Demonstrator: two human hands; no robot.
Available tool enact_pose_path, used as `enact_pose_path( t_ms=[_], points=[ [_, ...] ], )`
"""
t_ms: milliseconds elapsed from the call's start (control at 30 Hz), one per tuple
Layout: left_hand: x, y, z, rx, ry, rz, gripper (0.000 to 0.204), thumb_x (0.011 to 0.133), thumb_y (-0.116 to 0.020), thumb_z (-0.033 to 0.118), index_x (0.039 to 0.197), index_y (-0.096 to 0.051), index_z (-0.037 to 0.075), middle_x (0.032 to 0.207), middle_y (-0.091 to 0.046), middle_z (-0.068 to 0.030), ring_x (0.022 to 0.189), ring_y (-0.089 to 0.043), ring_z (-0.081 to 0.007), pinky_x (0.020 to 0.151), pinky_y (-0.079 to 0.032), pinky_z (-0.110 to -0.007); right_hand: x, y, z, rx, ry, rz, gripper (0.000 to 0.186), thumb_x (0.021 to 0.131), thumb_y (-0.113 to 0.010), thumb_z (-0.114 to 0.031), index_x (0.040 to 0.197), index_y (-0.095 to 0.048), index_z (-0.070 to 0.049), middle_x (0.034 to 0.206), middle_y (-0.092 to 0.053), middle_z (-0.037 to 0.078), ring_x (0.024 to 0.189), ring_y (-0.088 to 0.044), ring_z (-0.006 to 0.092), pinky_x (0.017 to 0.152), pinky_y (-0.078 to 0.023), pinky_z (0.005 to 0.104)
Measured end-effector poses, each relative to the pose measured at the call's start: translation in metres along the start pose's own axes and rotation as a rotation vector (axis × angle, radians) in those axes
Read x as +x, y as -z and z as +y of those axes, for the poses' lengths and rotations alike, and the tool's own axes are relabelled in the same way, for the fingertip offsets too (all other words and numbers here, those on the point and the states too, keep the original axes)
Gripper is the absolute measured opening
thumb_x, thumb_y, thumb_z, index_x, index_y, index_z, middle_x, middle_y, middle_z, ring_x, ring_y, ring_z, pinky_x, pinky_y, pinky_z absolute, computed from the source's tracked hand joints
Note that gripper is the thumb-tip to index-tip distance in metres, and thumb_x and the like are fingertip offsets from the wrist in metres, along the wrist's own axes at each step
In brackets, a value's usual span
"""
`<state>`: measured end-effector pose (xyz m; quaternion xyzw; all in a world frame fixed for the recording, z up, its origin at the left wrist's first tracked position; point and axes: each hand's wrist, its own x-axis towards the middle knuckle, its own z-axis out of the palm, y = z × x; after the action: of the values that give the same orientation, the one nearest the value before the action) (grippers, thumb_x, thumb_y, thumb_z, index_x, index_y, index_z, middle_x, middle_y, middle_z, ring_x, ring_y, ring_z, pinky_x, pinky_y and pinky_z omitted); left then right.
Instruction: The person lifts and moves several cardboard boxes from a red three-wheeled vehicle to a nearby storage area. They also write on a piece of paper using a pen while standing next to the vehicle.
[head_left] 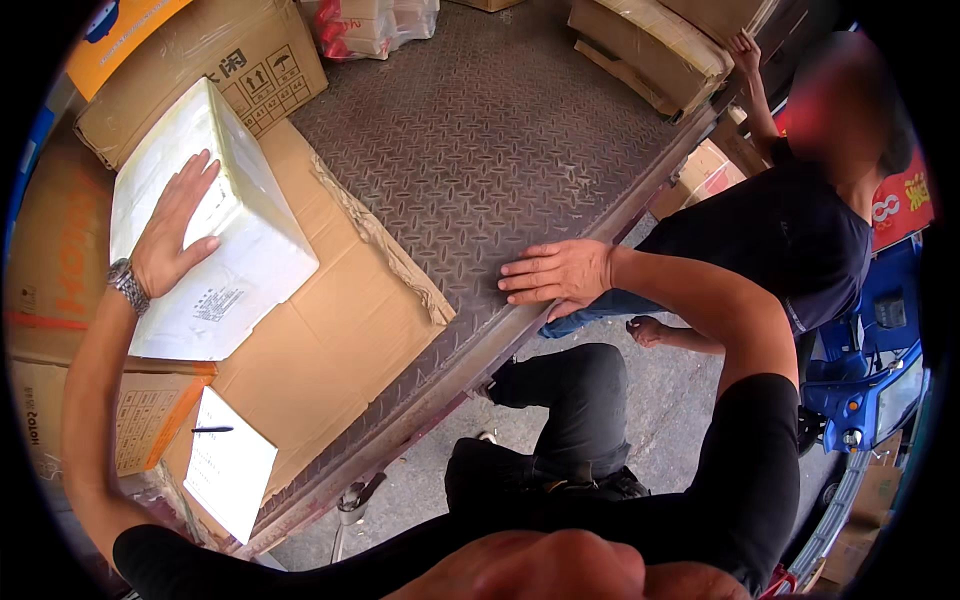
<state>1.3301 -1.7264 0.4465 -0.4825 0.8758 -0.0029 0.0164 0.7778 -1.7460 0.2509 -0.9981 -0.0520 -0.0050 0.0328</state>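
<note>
My left hand point(177, 235) lies flat with fingers apart on a white box point(270, 245) at the left; a metal watch point(128, 286) is on that wrist. The box, wrapped in white and with a small printed label, rests on a flattened cardboard sheet point(345, 340). My right hand point(560, 275) is spread, palm down, at the edge of the patterned metal truck bed point(450, 130), and holds nothing. Nearer me on the cardboard is a sheet of white paper point(228, 475) with a dark pen point(212, 430) across it.
Brown cartons point(290, 70) stand behind and left of the white box. Red-and-white plastic packages point(365, 28) sit at the far edge. On the right a person in a dark shirt point(770, 235) stands beside the bed, one hand by a stacked carton point(655, 50). Beyond is a blue vehicle point(870, 360).
</note>
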Motion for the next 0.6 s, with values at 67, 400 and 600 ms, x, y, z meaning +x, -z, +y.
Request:
enact_pose_path(
  t_ms=[67, 400, 600],
  points=[
    [0.003, -0.006, 0.000, -0.012, 0.001, -0.011, 0.084, 0.087, -0.055, 0.045, 0.154, -0.024, 0.006, 0.160, -0.019, -0.0225, 0.149, -0.016, -0.0379, 0.121, -0.011, -0.050, 0.004, -0.037, 0.043, 0.115, 0.190, -0.036, 0.077, 0.091, -0.058, -0.052, 0.151, -0.034, -0.012, 0.158, -0.030, 0.011, 0.147, -0.026, 0.0286, 0.118, -0.023, 0.0485],
    [0.022, 0.002, -0.007, -0.161, -0.004, 0.004, 0.086, 0.081, -0.061, 0.035, 0.154, -0.024, 0.011, 0.156, -0.021, -0.0304, 0.141, -0.025, -0.0547, 0.108, -0.017, -0.076, 0.005, -0.059, 0.076, 0.334, 0.348, -0.002, 0.076, 0.093, -0.051, -0.051, 0.152, -0.029, -0.008, 0.160, -0.022, 0.017, 0.149, -0.015, 0.0356, 0.120, -0.012, 0.0577],
    [0.020, -0.002, -0.024, -0.209, 0.036, -0.052, 0.097, 0.074, -0.069, 0.046, 0.155, -0.024, 0.020, 0.160, -0.018, -0.0223, 0.145, -0.021, -0.0479, 0.110, -0.017, -0.074, 0.005, -0.051, 0.093, 0.374, 0.370, -0.064, 0.072, 0.097, -0.044, -0.048, 0.154, -0.025, -0.009, 0.161, -0.019, 0.016, 0.150, -0.014, 0.0345, 0.120, -0.010, 0.0580]
  ],
)
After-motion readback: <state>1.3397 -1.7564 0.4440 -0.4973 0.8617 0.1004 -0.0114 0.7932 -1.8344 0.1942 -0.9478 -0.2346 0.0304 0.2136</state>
